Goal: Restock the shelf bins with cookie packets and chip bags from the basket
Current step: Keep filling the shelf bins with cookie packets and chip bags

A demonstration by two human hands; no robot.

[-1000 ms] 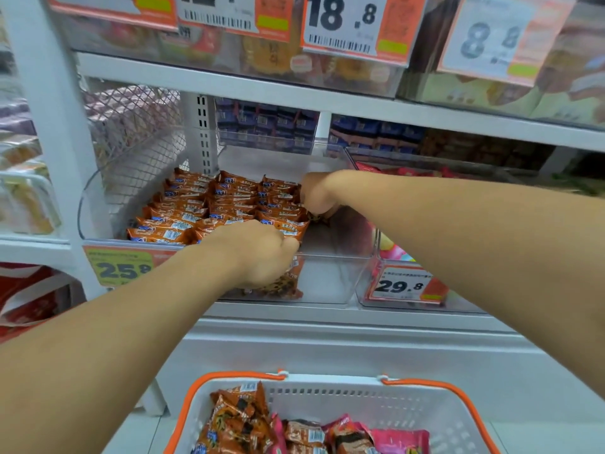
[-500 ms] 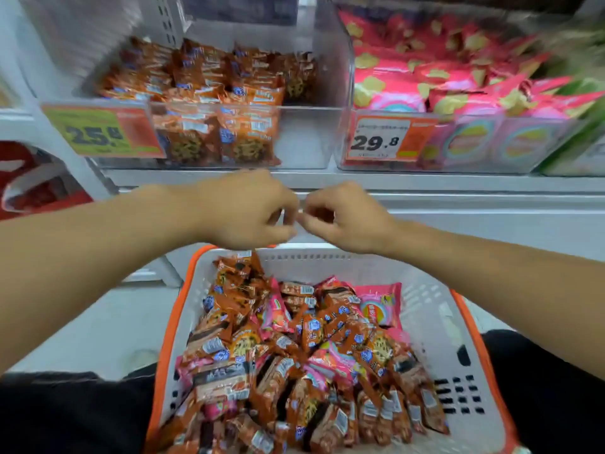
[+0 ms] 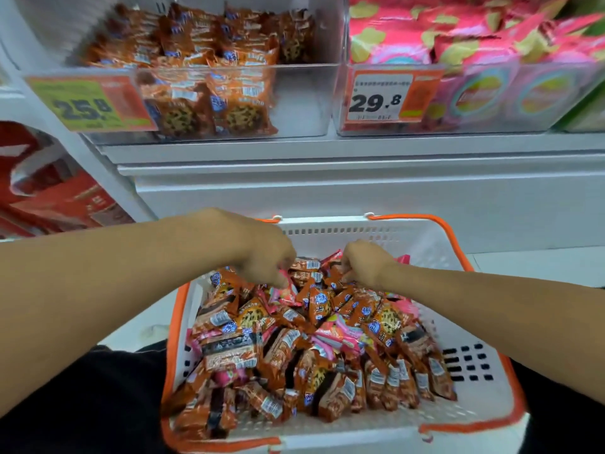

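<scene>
Down in the head view, both hands are in the white basket [image 3: 465,365] with the orange rim, which sits in front of the person, close below the shelf front. Its floor is heaped with orange cookie packets [image 3: 294,355], and pink chip bags [image 3: 330,337] are mixed among them, mostly through the middle of the pile. The left hand [image 3: 262,253] reaches in from the left over the far end of the heap, knuckles up and fingers curled downward, their tips touching the packets; whether it actually grips one cannot be told, since the fingertips are blurred and partly hidden by the hand itself. The right hand [image 3: 366,263] comes in from the right, just beside the left but apart from it, with its fingers curled round an orange packet at the far edge of the pile. Above the basket, on the white shelf [image 3: 327,149], stand two clear bins side by side. The left bin [image 3: 304,96] holds orange cookie packets in rows at the back and a few upright against its front wall, with bare space at its right front; a green and orange price tag [image 3: 88,104] reading 25.8 hangs on its front. The right bin [image 3: 491,122] is packed with pink chip bags and carries a tag [image 3: 389,96] reading 29.8. Red packaging [image 3: 49,191] shows at the far left, below the shelf.
</scene>
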